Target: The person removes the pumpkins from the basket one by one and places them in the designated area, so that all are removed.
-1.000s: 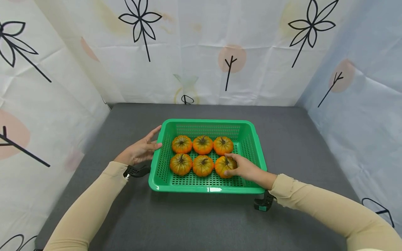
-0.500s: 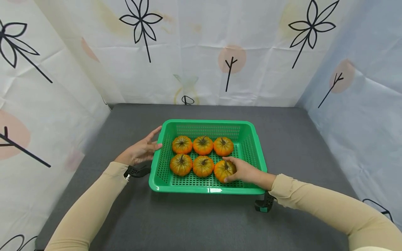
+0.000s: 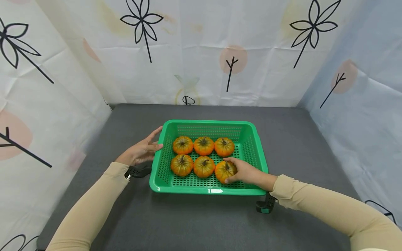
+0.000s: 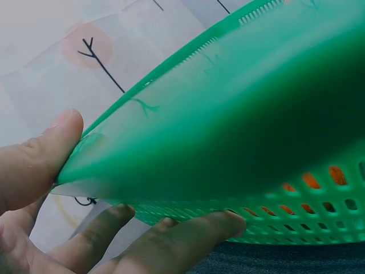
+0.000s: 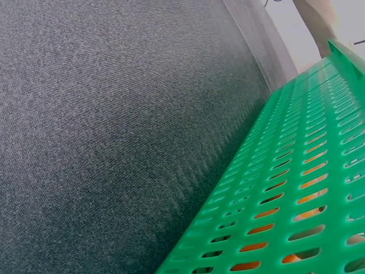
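A green plastic basket (image 3: 208, 191) with slotted walls holds several small orange pumpkins, lined up in two rows. My left hand (image 3: 140, 150) is at the basket's left side; in the left wrist view the thumb (image 4: 64, 134) lies on the rim and the fingers (image 4: 188, 240) reach along the outer wall. Reaching over the right rim, my right hand (image 3: 246, 170) holds the front-right pumpkin (image 3: 222, 170) between thumb and fingers. That pumpkin sits slightly nearer the front wall than its neighbour, the front-middle pumpkin (image 3: 204, 167). The right wrist view shows only the outer basket wall (image 5: 296, 165), not the hand.
The basket stands on a dark grey cloth-covered table (image 3: 188, 223). White patterned curtains (image 3: 201, 52) enclose the back and both sides. Inside the basket, bare slotted floor (image 3: 237, 150) shows right of the back row.
My right hand has shifted the front-right pumpkin a little toward the front wall, widening its gap from the back row. The left hand stays in place at the rim.
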The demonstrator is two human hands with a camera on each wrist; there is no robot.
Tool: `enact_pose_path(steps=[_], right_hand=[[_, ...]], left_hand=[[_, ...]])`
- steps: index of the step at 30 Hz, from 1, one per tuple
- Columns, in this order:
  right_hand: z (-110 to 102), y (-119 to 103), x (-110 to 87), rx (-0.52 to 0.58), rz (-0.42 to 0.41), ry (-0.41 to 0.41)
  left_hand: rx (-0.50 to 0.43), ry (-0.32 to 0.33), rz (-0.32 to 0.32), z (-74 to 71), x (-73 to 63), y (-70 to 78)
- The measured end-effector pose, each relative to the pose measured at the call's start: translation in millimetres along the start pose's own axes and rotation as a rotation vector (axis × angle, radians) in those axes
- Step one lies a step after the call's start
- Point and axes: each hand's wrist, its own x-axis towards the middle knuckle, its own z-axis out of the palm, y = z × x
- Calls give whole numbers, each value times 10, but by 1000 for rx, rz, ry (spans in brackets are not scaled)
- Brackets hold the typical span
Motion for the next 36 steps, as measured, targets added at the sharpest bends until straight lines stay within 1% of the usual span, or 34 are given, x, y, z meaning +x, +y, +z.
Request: enact_pose_path(steps=[10,13,19,23,29,36], right_hand=[[8,-5,-6,-51,-1,9],[2,-12,-18,-46,-5,7],[-38,-28,-41,-48,-34,25],[-78,-40,-65,-57,-46,42],[-194,-99,-152,-27,-37,60],[-363,-226,-331,-15,-30,71]], left_hand=[[-6,-1,3,0,-9,-7],[-8,-2,2,-3,-4,-9],[5,1,3,-4,-9,3],[-6,2,2,11,-28,24],[-27,-12,0,26,-40,43],[-45,-20,-7,43,-39,48]])
